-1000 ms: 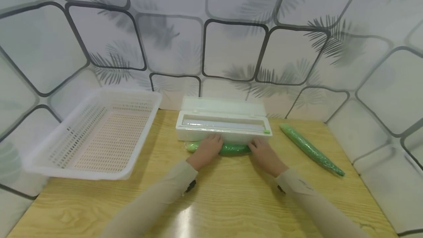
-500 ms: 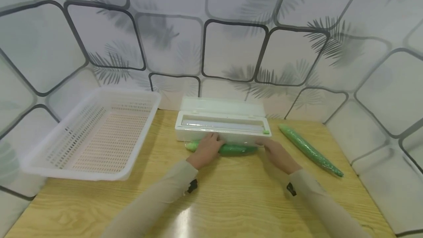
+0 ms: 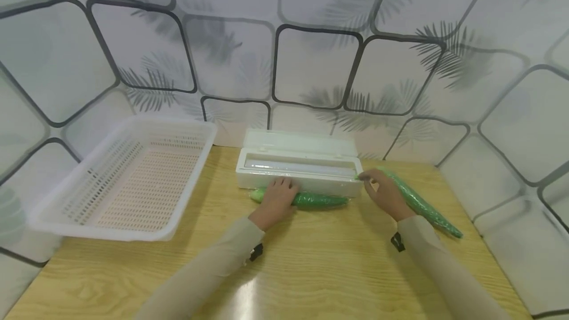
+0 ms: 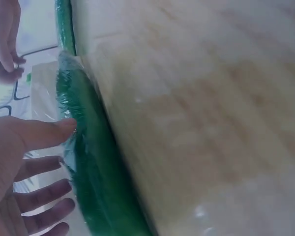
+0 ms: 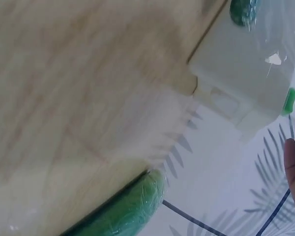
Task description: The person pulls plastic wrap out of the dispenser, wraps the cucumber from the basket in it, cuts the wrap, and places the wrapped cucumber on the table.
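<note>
A cucumber in clear film (image 3: pixel 321 201) lies along the front of a white cling film dispenser (image 3: pixel 253 180), whose lid (image 3: pixel 302 141) stands raised. On it rests my left hand (image 3: pixel 275 200). In the left wrist view the thumb (image 4: pixel 51 133) touches the cucumber, while the fairly straight fingers (image 4: pixel 44 196) lie spread against the film and box. My right hand (image 3: pixel 387 196) is at the dispenser's right end, fingertips close to the small green slider (image 5: pixel 289 101). Its fingers are slightly bent. The right wrist view shows only part of this hand, beside the slider.
A second film-wrapped cucumber (image 3: pixel 422 206) lies on the wooden table (image 3: pixel 320 270) at the right, partly behind my right hand. At the left stands a white perforated plastic basket (image 3: pixel 111 233). Patterned walls (image 3: pixel 315 68) enclose the back and sides.
My right hand has left the cucumber's right end and moved right and up to the slider end of the dispenser. My left hand stays on the cucumber.
</note>
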The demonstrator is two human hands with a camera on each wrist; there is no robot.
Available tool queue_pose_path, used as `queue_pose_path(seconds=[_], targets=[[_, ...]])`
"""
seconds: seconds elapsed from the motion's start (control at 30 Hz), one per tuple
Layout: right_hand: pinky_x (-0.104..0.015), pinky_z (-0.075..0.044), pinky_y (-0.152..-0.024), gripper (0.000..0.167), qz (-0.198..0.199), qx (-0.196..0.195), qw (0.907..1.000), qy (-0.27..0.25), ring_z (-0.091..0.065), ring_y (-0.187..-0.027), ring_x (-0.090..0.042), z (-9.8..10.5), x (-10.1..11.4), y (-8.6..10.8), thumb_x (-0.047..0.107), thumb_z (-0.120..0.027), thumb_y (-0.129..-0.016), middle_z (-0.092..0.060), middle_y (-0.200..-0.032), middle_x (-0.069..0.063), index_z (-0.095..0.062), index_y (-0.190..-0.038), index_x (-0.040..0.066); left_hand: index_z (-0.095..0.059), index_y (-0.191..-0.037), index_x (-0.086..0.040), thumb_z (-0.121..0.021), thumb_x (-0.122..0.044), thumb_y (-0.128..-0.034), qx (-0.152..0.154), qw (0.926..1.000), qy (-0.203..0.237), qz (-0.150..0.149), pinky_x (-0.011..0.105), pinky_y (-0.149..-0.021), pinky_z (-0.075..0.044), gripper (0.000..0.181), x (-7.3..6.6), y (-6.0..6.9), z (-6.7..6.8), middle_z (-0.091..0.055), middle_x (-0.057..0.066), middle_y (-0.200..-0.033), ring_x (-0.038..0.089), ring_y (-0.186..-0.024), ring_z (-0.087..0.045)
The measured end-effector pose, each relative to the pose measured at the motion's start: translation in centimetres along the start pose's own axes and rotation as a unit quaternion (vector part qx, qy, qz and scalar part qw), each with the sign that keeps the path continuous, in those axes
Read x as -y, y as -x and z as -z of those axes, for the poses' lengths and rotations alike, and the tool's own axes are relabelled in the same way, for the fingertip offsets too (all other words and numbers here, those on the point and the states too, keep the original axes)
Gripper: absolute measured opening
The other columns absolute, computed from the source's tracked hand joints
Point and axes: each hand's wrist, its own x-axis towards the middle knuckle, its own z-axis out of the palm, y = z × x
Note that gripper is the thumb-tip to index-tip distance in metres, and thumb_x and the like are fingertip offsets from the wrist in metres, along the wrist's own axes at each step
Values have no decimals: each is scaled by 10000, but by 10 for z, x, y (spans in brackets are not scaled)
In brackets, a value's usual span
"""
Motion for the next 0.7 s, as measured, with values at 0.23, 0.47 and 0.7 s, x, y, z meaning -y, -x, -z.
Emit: queue_pose_path(seconds=[0.23,0.47,0.7], targets=[[-532,-380,-965,461,712,355,9967,-153,-510,-1086,-380,-1,-19,-21,68,-812,-674,-625,-1117,-211,-622,-1080,-41,-627,-1150,-110,-686,-327,-832,-674,9969,139,-380,299,-838,-494,390,-19,-25,26,-620,36,-1036,178,-943,-567],[-583,-331,-1044,589,636,1280,9892,326,-486,-1193,-426,-10,-29,-34,232,-823,-676,-633,-1209,-163,-620,-1187,19,-708,-1033,-210,-654,-362,-864,-1052,9906,-259,-839,237,-771,-515,234,-58,-84,36,-677,-39,-977,115,-869,-603],[-617,-344,-1036,463,-265,1691,9850,224,-423,-1260,-430,-14,-28,-34,233,-780,-747,-561,-1292,-207,-649,-1157,63,-664,-1132,-294,-639,-449,-848,-472,9962,-305,-669,247,-810,-504,325,-84,-118,15,-682,-59,-1049,106,-919,-593]])
